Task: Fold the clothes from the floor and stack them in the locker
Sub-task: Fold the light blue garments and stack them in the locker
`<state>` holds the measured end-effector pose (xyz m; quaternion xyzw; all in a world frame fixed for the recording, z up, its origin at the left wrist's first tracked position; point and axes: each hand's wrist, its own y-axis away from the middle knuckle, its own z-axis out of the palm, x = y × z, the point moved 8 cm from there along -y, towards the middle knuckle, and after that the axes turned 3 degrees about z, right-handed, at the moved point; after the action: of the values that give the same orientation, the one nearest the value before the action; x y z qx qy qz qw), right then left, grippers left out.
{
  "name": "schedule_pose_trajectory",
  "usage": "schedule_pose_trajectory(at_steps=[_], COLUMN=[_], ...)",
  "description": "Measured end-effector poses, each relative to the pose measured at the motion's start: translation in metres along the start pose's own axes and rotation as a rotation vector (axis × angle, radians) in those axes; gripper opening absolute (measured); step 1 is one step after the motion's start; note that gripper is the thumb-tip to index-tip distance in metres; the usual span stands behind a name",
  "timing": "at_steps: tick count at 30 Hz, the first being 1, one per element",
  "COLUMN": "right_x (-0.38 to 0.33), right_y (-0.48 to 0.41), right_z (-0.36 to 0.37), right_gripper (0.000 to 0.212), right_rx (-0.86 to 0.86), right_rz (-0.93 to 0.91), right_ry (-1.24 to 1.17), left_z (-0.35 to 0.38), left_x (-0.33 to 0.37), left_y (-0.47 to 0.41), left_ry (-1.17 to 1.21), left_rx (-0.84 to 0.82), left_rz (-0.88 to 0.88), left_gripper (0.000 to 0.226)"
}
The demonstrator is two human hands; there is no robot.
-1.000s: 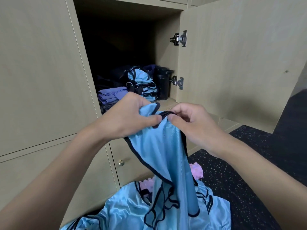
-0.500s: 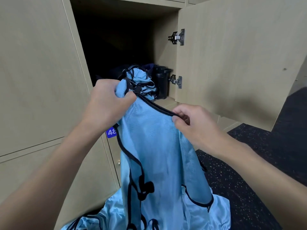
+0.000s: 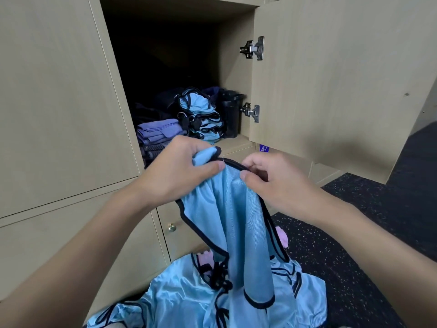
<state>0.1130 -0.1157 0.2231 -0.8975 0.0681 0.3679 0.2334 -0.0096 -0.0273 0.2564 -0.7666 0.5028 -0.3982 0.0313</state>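
Left hand (image 3: 179, 171) grips a bunched corner of the light-blue vest (image 3: 231, 209). Right hand (image 3: 272, 181) pinches its black-piped hem just beside. The fabric is fine-ribbed and faintly glossy. It hangs in soft folds below both hands onto a pile of similar blue garments (image 3: 184, 299) on the speckled dark floor (image 3: 354, 233). Beyond the hands is an open wood-grain locker (image 3: 234, 79). It holds a folded blue stack (image 3: 203, 119), with a flat purple stack (image 3: 158, 131) just past the left hand.
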Motion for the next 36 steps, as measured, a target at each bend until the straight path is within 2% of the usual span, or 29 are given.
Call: schedule_pose_trajectory(at_steps=[6,10,12,14,16,17,18,21,27,31,36], right_x=[0.008,0.010,0.008,0.006,0.005,0.005,0.005,0.004,0.007,0.011,0.010], right_y=[0.002,0.003,0.004,0.005,0.005,0.005,0.004,0.002,0.003,0.005,0.007], right_z=[-0.001,-0.004,-0.005,0.000,0.009,0.012,0.015,0.017,0.010,-0.001,-0.004], right_gripper=[0.010,0.011,0.010,0.009,0.008,0.007,0.007,0.008,0.005,0.017,0.034], right_rx=[-0.017,-0.014,-0.014,-0.053,-0.107,-0.123,-0.132,-0.145,-0.172,-0.147,-0.155], right_rz=[0.030,0.036,0.027,0.017,0.011,0.005,0.000,0.004,0.032,0.057,0.081], right_ry=[0.003,0.007,-0.016,-0.032,-0.027,-0.020,-0.016,-0.024,-0.032,-0.002,0.058], left_z=[-0.022,-0.036,-0.031,-0.015,0.010,0.022,0.035,0.056,0.035,0.016,0.007], left_x=[-0.014,-0.028,-0.033,-0.027,-0.021,-0.019,-0.018,-0.019,-0.033,-0.051,-0.053], left_y=[0.002,0.002,0.003,0.006,0.010,0.010,0.013,0.017,0.014,0.013,0.018], left_ry=[-0.070,-0.114,-0.217,-0.183,-0.070,-0.009,0.047,0.154,0.082,-0.039,-0.065], left_rx=[0.165,0.218,0.161,0.066,-0.065,-0.134,-0.212,-0.358,-0.263,-0.167,-0.109], left_rz=[-0.055,-0.111,-0.081,-0.036,0.005,0.011,0.011,-0.030,-0.067,-0.127,-0.178], left_gripper=[0.042,0.045,0.036,0.009,0.041,0.048,0.046,0.013,0.026,0.036,0.027])
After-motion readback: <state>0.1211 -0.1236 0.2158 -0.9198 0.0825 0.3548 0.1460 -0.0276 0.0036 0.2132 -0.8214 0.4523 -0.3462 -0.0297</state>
